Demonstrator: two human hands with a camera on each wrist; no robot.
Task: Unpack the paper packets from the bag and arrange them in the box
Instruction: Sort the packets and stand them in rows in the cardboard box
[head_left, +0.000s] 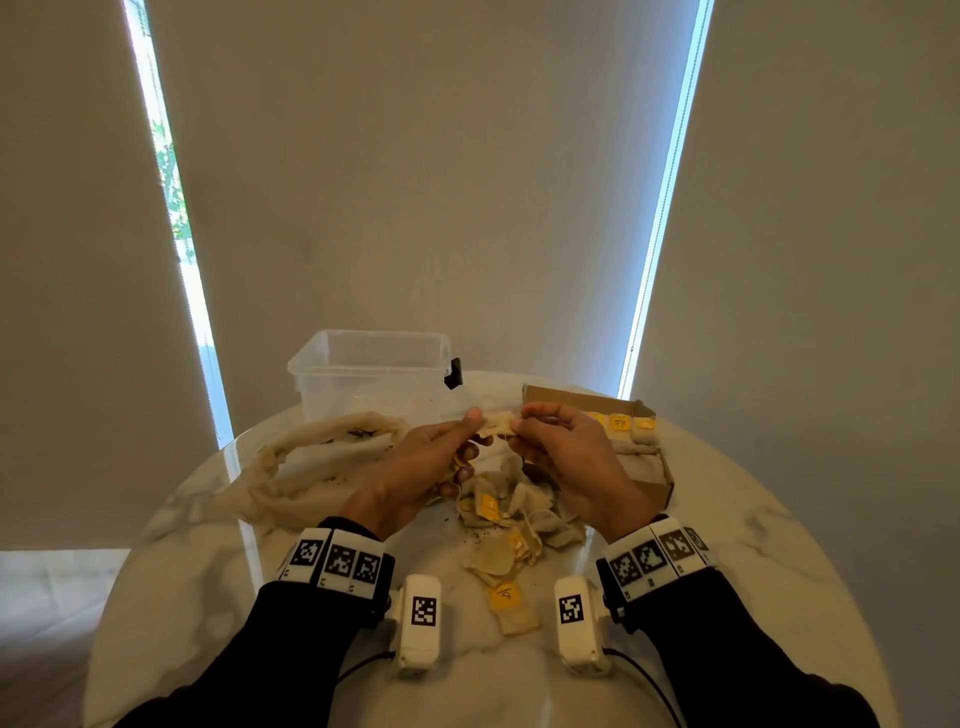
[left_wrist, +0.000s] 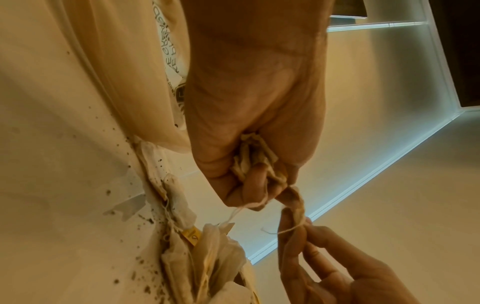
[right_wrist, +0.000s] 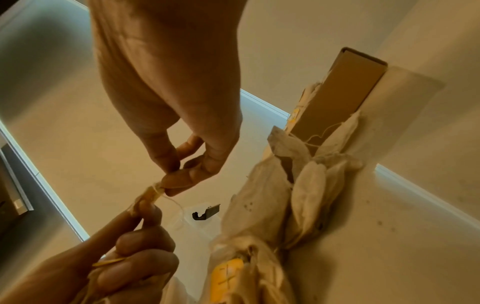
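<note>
Both hands, the left hand and the right hand, are pinching one paper packet above the loose pile on the bench, with the mesh bag lying to the left, the cardboard box to the right, and a clear tub sitting behind.

Left hand and right hand pinch one paper packet above the table's centre pile.

The bag lies left of centre on the table, the plastic tub above it. The loose packets sit at centre, the cardboard box to their right.
</note>
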